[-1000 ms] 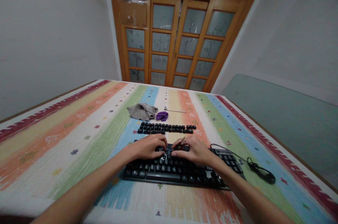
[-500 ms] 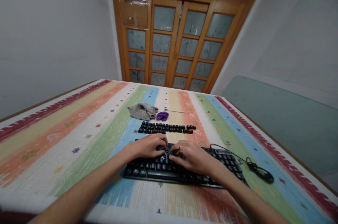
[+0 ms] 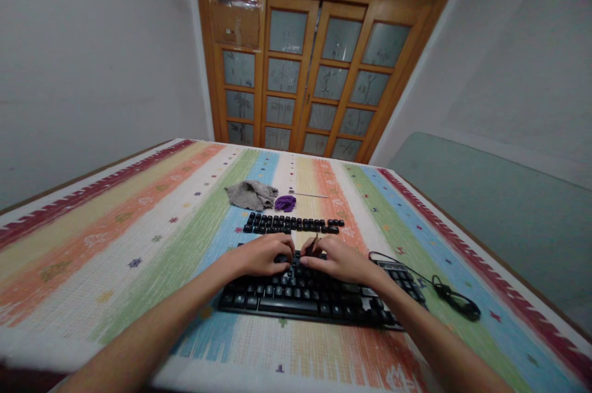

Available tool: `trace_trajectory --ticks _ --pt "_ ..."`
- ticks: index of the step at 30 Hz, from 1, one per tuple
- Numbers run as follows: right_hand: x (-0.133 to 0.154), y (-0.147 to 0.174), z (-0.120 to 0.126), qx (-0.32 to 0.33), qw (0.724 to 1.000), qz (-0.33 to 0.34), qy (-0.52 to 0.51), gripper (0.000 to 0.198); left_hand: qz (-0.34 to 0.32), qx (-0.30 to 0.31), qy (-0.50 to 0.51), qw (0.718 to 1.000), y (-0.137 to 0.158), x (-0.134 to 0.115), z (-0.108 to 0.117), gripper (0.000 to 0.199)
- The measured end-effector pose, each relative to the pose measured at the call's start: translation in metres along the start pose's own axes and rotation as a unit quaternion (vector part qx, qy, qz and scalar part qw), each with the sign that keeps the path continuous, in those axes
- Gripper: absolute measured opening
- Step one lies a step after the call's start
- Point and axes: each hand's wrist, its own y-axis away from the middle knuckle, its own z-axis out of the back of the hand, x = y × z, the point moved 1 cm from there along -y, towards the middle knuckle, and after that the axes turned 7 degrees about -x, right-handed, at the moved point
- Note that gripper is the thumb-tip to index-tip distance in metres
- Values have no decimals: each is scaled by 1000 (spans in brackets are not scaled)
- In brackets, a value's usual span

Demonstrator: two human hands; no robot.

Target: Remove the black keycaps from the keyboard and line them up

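A black keyboard [image 3: 287,305] lies on the striped tablecloth in front of me, with some keys off its upper rows. My left hand [image 3: 268,255] rests over those upper rows, fingers curled and thumb near the fingertips; anything pinched there is hidden. Close beside it, my right hand [image 3: 340,259] is over the upper middle of the keyboard, its fingers bent around something small and dark with a thin tip, too unclear to name. Just beyond the hands, loose black keycaps [image 3: 296,224] are lined up in rows on the cloth.
Past the keycaps lie a crumpled grey cloth [image 3: 251,194], a purple bundle [image 3: 285,203] and a thin rod-like tool [image 3: 311,195]. The coiled keyboard cable [image 3: 456,301] is at the right. A pale green board [image 3: 490,214] stands beside the table's right edge.
My right hand has moved slightly away from me, toward the keyboard's back edge, uncovering more keys. My left hand stays nearly in place.
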Motion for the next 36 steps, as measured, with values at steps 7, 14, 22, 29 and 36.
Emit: trace_trajectory --ticks 7,14,22,29,36 --pt "-7 1 -1 3 997 -6 -74 28 1 3 0 1000 0 -1 1 11" --pt "-15 -9 -9 6 991 -4 -133 26 12 4 -9 1000 -1 -3 1 11" --pt "-28 -12 -11 15 970 -50 -237 32 6 6 -11 1000 -1 -1 1 10" --pt "-26 -3 -7 -14 973 -37 -228 33 17 -25 -11 999 -2 -10 7 17" --pt "-22 2 4 -58 978 -11 -201 29 73 -53 130 987 -5 -17 11 45"
